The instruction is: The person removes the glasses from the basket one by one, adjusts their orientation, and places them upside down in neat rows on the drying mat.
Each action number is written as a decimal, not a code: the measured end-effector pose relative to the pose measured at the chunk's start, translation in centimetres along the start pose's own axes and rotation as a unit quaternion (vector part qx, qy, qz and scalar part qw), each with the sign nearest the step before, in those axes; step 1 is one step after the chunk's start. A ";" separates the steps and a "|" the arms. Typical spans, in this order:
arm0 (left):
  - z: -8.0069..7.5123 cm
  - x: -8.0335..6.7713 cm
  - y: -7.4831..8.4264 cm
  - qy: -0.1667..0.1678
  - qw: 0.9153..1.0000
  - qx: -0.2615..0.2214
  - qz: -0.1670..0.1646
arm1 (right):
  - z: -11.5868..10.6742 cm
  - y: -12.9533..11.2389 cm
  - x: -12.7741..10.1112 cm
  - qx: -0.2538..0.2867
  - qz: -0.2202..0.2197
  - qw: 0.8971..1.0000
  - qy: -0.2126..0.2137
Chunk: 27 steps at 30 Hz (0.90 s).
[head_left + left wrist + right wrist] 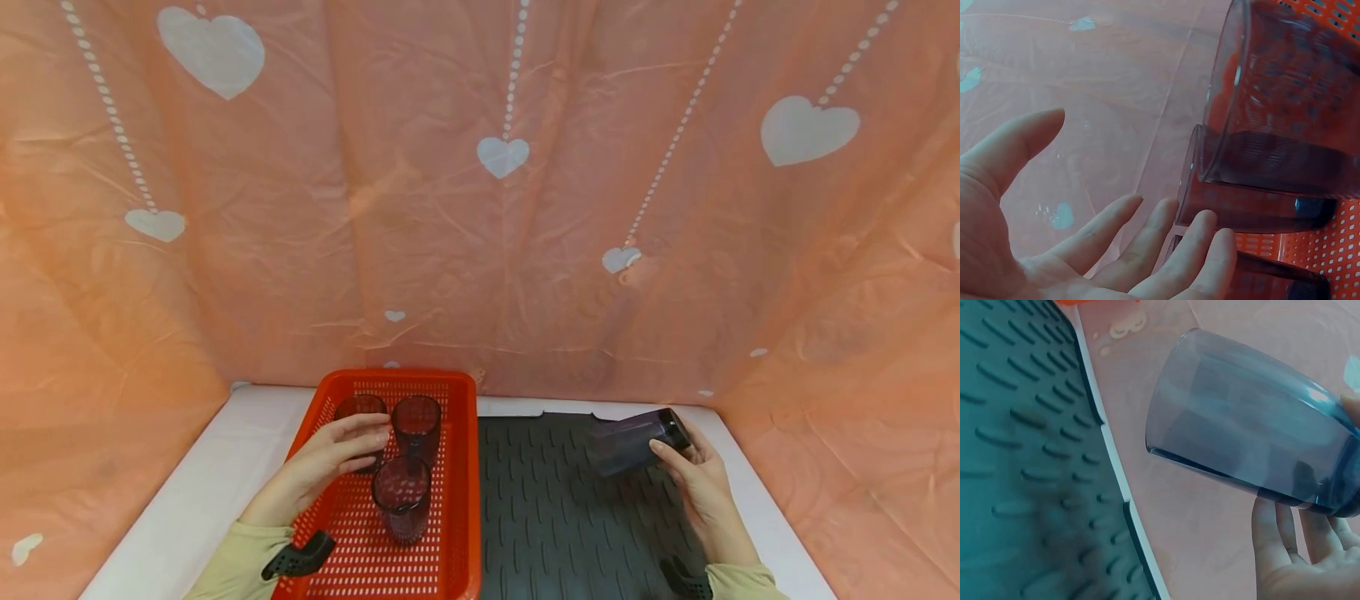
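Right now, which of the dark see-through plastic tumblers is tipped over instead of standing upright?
The dark see-through plastic tumbler held in the right hand over the grey ribbed mat; the other three stand in the orange basket.

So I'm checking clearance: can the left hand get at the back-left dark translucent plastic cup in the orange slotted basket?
Probably yes: the left hand is open right beside that cup, nothing lying between.

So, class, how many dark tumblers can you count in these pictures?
4. Three stand in the red basket: back left, back right, front. The right hand holds the fourth above the mat.
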State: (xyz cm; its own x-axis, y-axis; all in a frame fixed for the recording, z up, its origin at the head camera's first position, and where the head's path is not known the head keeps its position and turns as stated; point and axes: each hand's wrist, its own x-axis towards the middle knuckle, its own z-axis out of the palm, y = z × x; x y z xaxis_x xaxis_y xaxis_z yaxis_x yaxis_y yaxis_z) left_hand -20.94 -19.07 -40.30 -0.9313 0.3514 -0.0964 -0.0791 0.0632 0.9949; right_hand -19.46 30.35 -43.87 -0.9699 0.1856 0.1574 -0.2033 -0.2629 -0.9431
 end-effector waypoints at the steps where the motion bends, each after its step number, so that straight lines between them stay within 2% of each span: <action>1: 0.0 0.0 0.0 0.000 1.000 0.005 0.000 | -0.3 -0.1 0.0 -0.003 0.001 1.000 0.001; 9: 0.4 0.1 -0.3 -0.003 0.999 0.037 -0.008 | -2.2 -0.6 -0.1 -0.028 0.034 0.999 0.027; 13: 0.7 0.2 -0.5 -0.005 0.999 0.050 -0.014 | -3.2 -0.8 -0.4 -0.030 0.017 0.999 0.021; 18: 0.8 0.2 -0.6 -0.011 0.998 0.057 -0.019 | -4.3 -1.0 -1.0 -0.052 0.019 0.998 0.022; 27: 1.0 0.3 -0.7 -0.015 0.997 0.072 -0.025 | -6.1 -1.4 -1.5 -0.009 -0.015 1.000 0.019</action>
State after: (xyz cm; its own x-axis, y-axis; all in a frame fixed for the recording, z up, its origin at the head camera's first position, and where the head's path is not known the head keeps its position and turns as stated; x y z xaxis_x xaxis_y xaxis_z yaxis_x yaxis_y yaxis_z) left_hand -20.82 -18.06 -41.04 -0.9163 0.3719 -0.1486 -0.0710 0.2143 0.9742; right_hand -16.91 36.22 -44.61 -0.9578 0.2282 0.1749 -0.2293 -0.2391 -0.9435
